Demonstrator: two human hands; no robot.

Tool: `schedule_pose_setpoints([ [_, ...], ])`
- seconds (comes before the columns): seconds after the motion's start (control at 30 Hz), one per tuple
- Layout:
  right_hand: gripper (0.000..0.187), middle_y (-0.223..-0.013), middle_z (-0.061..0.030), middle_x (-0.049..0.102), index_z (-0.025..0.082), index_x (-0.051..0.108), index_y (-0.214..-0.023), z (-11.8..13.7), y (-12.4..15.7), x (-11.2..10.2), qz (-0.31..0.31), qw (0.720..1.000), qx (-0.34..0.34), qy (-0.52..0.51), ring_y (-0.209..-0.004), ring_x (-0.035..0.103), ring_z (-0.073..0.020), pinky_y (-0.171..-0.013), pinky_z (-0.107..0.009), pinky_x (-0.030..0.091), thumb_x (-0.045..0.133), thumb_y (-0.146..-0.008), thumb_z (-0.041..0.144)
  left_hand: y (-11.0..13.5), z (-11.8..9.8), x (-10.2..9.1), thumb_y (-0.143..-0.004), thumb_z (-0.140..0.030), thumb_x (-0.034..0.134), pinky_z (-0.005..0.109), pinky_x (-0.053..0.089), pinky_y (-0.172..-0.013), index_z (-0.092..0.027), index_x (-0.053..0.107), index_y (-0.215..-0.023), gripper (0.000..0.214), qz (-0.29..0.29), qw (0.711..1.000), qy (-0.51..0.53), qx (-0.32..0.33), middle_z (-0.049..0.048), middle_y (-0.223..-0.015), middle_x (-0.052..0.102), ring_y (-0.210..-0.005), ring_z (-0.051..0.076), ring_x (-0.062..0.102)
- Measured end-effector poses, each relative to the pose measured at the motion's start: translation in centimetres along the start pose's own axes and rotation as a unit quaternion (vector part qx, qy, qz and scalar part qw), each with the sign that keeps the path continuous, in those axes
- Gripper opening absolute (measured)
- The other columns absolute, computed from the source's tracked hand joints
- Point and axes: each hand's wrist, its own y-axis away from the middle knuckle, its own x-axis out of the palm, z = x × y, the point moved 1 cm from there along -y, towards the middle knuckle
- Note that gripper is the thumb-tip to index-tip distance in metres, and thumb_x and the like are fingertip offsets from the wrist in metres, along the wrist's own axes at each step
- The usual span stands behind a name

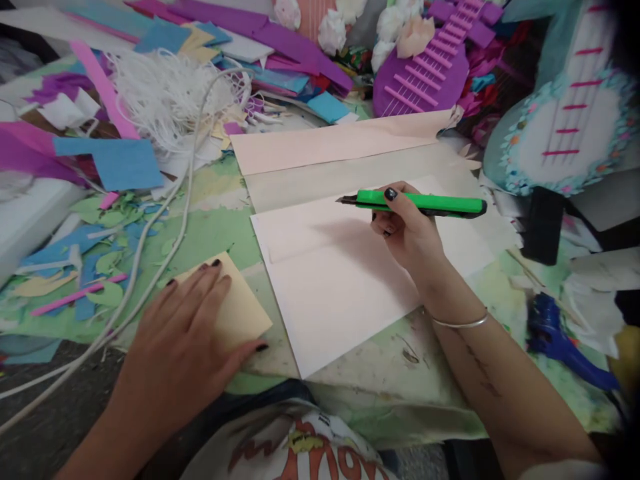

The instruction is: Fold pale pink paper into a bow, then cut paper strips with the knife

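My right hand (413, 230) holds a green utility knife (445, 204) in a pinch, its blade extended and pointing left. The knife hovers over a white sheet of paper (330, 293), on which the hand's shadow falls. On the left, my left hand (190, 320) lies flat with fingers stretched over a pale yellow square of paper (243, 310) near the table's front edge. Behind the white sheet lies a pale pink strip of paper (330, 143).
Paper scraps, a tangle of white string (160, 100) and blue paper (127, 163) cover the left. A white cable (187, 180) crosses there. At the right are a purple paper guitar (425, 73), a light blue one (555, 133), a black phone (543, 227) and a blue glue gun (565, 343).
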Motion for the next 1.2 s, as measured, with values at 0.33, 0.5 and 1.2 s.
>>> schedule_pose_setpoints([
  [0.33,0.023,-0.059,0.0045,0.052,0.021,0.057,-0.079,-1.6,5.8,1.9,-0.038,0.996,0.051,-0.065,-0.048,0.038,-0.0066,-0.043,-0.022,0.026,0.068,-0.077,0.041,-2.1,-8.8,0.7,-0.09,-0.041,0.053,0.044,0.036,-0.11,-0.008,0.049,-0.13,0.052,0.002,0.962,0.107,0.251,0.0141,-0.131,0.057,-0.131,0.027,0.044],
  [0.5,0.02,-0.06,0.0038,0.053,0.021,0.061,-0.08,-1.8,6.1,1.8,0.012,0.999,0.033,-0.037,-0.051,0.041,-0.007,-0.045,-0.022,0.026,0.069,-0.078,0.039,-1.8,-8.5,1.9,-0.084,-0.07,0.036,0.045,0.021,-0.115,-0.007,0.041,-0.138,0.083,0.089,0.949,0.062,0.295,0.0133,-0.142,0.045,-0.136,0.028,0.034],
  [1.2,0.02,-0.062,0.0028,0.051,0.022,0.059,-0.076,-1.8,5.8,1.3,0.017,0.996,0.05,-0.07,-0.051,0.038,-0.0081,-0.046,-0.024,0.024,0.066,-0.08,0.04,-3.8,-6.3,1.3,-0.078,-0.076,0.037,0.047,0.017,-0.116,-0.006,0.025,-0.146,0.099,0.14,0.936,0.075,0.315,0.0174,-0.147,0.038,-0.138,0.031,0.03],
])
